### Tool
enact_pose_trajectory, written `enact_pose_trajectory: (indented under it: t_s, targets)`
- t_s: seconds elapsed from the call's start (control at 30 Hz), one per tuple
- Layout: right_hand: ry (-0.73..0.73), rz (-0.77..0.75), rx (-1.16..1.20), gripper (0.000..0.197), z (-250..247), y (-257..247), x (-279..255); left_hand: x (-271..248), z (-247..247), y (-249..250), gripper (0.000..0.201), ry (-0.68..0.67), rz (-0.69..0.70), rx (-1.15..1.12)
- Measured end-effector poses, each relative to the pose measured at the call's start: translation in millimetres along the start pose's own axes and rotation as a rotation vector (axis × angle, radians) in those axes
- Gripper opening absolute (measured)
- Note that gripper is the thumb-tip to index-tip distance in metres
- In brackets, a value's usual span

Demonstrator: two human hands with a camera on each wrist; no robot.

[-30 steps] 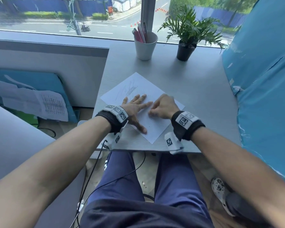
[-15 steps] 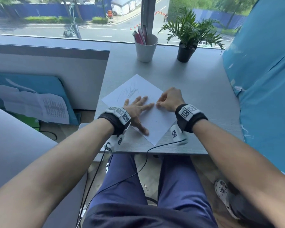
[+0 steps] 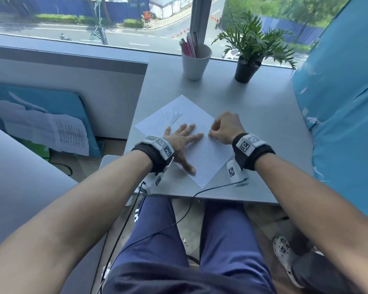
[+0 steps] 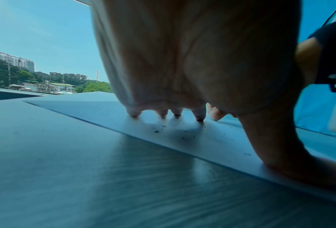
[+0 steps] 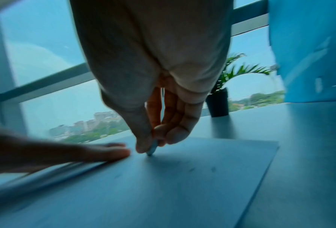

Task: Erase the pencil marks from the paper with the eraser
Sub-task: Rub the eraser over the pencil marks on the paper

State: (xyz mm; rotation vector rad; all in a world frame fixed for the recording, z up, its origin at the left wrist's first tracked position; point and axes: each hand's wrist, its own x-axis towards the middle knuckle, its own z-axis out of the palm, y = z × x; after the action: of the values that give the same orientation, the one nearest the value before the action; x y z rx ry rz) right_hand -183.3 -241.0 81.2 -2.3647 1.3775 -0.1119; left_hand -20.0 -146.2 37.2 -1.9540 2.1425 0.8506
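A white sheet of paper (image 3: pixel 202 160) lies turned like a diamond on the grey desk (image 3: pixel 263 132). Grey pencil scribbles (image 3: pixel 174 118) mark its far left part. My left hand (image 3: pixel 184 143) lies flat on the sheet with fingers spread, holding it down; in the left wrist view its fingertips (image 4: pixel 199 115) press the paper among dark crumbs (image 4: pixel 156 131). My right hand (image 3: pixel 224 129) pinches a small pale eraser (image 5: pixel 151 148) between thumb and fingers, its tip on the paper just right of my left fingertips. The head view hides most of the eraser.
A white cup of pens (image 3: pixel 196 60) and a small potted plant (image 3: pixel 246 60) stand at the desk's far edge by the window. A blue covered panel (image 3: pixel 344 102) borders the right side. A black cable (image 3: pixel 219 187) crosses the near desk edge.
My right hand has moved away from me and to the right across the paper with the eraser. My left hand has stayed flat on the sheet.
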Motion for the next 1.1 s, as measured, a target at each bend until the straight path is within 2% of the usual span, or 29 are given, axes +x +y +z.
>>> enact_pose_trajectory:
  t_s: [0.07, 0.13, 0.2, 0.33, 0.4, 0.57, 0.6, 0.7, 0.8, 0.97, 1.03, 1.1]
  targets:
    - [-0.038, -0.077, -0.003, 0.007, 15, -14, -22, 0, 0, 0, 0.140, -0.005, -0.003, 0.010]
    - [-0.150, -0.145, 0.041, 0.005, 23, -22, -44, 0, -1, -1, 0.141, -0.010, 0.007, 0.009]
    - [-0.193, -0.126, 0.069, 0.008, 18, -16, -37, 0, -2, -1, 0.141, -0.009, 0.014, 0.011]
    - [0.003, 0.045, 0.094, 0.012, -3, 8, 0, 2, -1, -2, 0.140, 0.009, 0.005, 0.008]
    - [0.030, 0.029, 0.069, 0.010, 3, 1, -5, 2, -1, -2, 0.140, 0.015, 0.001, 0.003]
    - [-0.182, -0.124, 0.064, 0.010, 26, -21, -51, -2, 1, -1, 0.141, 0.001, -0.005, 0.018]
    - [-0.189, -0.108, 0.063, 0.011, 22, -19, -46, -2, 1, -1, 0.140, 0.008, -0.008, 0.012]
    - [-0.057, 0.002, 0.045, 0.015, 2, -3, -13, -2, 1, 1, 0.137, 0.017, -0.004, 0.002]
    - [0.037, 0.075, -0.004, 0.009, -6, 14, 4, -2, 1, -1, 0.137, 0.012, 0.003, 0.002]
    - [-0.049, 0.171, 0.043, 0.006, 1, 37, -6, -2, 3, -11, 0.130, 0.016, 0.033, 0.094]
    - [-0.065, 0.167, 0.069, 0.012, 1, 42, -5, -4, 0, -11, 0.116, 0.005, -0.043, 0.206]
    - [-0.082, 0.179, 0.102, 0.014, 1, 45, 0, -9, -7, -8, 0.105, 0.059, -0.227, 0.322]
